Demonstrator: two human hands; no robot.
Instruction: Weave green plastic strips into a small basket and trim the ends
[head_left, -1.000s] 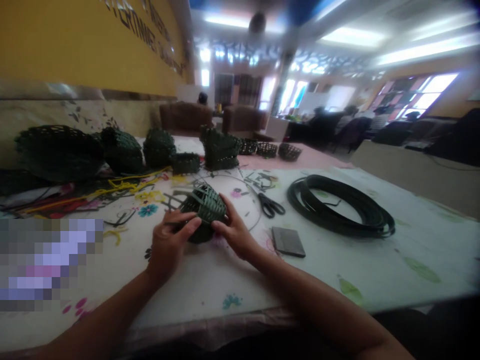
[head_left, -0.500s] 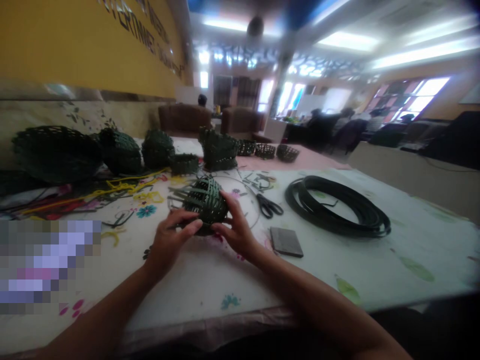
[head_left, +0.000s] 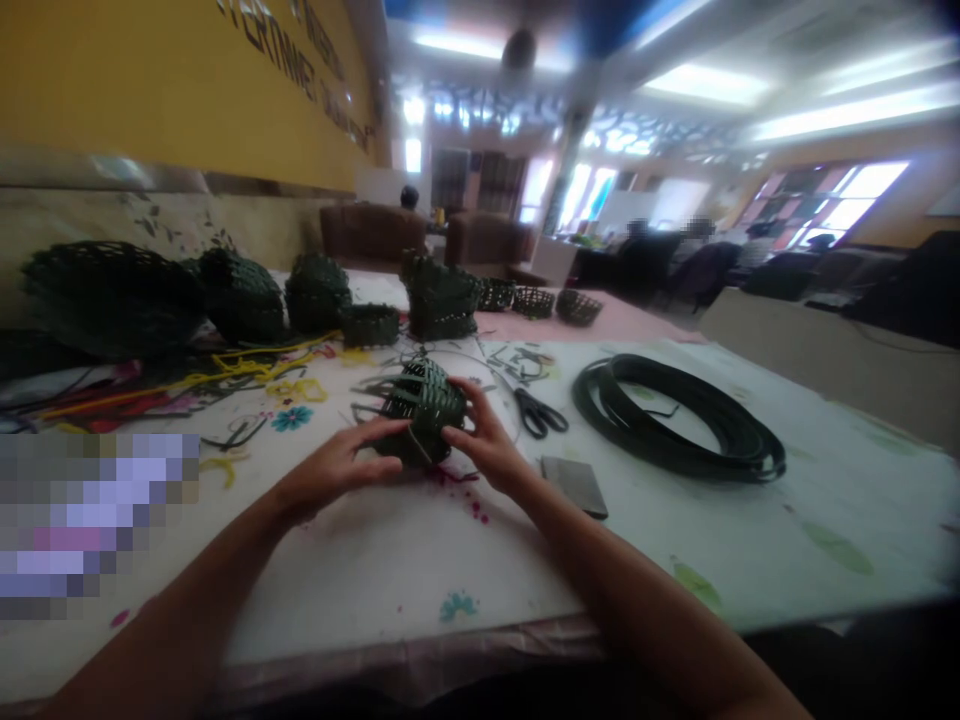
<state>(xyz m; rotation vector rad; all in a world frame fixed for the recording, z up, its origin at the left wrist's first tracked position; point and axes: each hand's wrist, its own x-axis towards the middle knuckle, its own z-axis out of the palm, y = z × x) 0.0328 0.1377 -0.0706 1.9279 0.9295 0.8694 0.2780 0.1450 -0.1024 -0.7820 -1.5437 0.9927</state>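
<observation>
A small dark green woven basket (head_left: 429,398) lies tilted in front of me, with loose strip ends sticking out on its left. My right hand (head_left: 491,442) grips its right side, thumb on the near face and fingers round the far edge. At the basket's lower left is my left hand (head_left: 337,468), open, its thumb and forefinger apart. The forefinger's tip overlaps the basket; whether it touches, I cannot tell. Black-handled scissors (head_left: 538,412) and a flat grey block (head_left: 574,486) lie to the right of my right hand.
A coil of dark strip (head_left: 720,450) rests on the flowered tablecloth (head_left: 645,545) at right. Finished-looking woven baskets (head_left: 442,298) line the back. Yellow strands (head_left: 247,365) and cut strips lie at left. People sit in the far background.
My left hand has loosened from the basket's lower edge and spread its thumb and forefinger. The basket has turned a little in my right hand, which still holds it.
</observation>
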